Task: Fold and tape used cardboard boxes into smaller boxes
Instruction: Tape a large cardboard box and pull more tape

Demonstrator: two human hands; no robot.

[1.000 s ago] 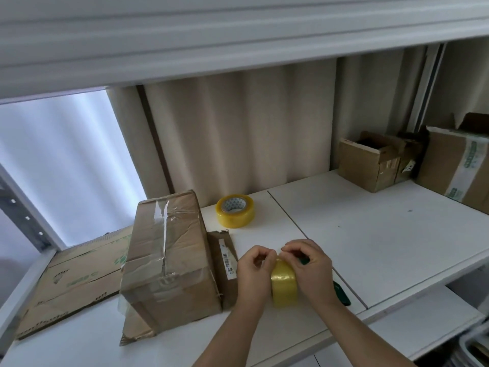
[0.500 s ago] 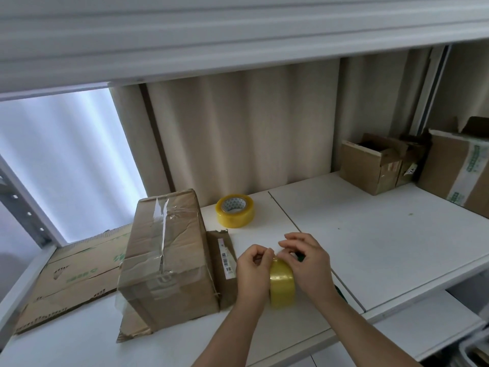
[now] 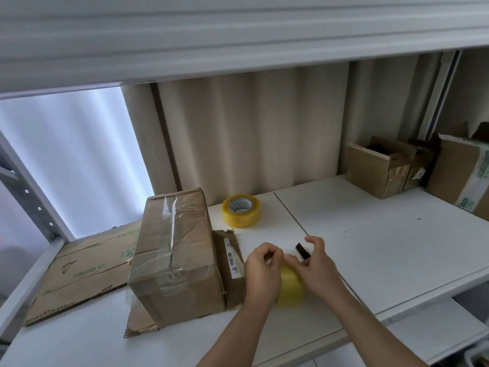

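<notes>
Low in the centre of the frame, a yellow tape roll (image 3: 290, 290) is held on edge between both hands. The left hand (image 3: 262, 274) is curled round the roll's left side, its fingers bent over the top. The right hand (image 3: 316, 268) is set against the right side, with thumb and forefinger brought together at the top of the roll as if picking at the tape's free end; whether the end is actually pinched cannot be told. A small dark object (image 3: 302, 250) is seen just behind the fingers, its nature unclear.

The step in hand is judged to be finding and lifting the tape end. It is best done with the roll steadied firmly by the left hand while a nail is run across the surface until the seam is felt, then peeled squarely so the strip is not split.

Just left of the hands, a taped cardboard box (image 3: 174, 255) is standing, a loose flap with a barcode label (image 3: 229, 256) lying beside it. Flattened cardboard (image 3: 79, 274) is spread at the lower left. A second tape roll (image 3: 240, 211) lies flat behind, near the centre. Open shelf surface (image 3: 383, 247) is available to the right, bounded by the front edge at the lower right and by open boxes (image 3: 381, 168) at the upper right. An overhead shelf limits upward room.
</notes>
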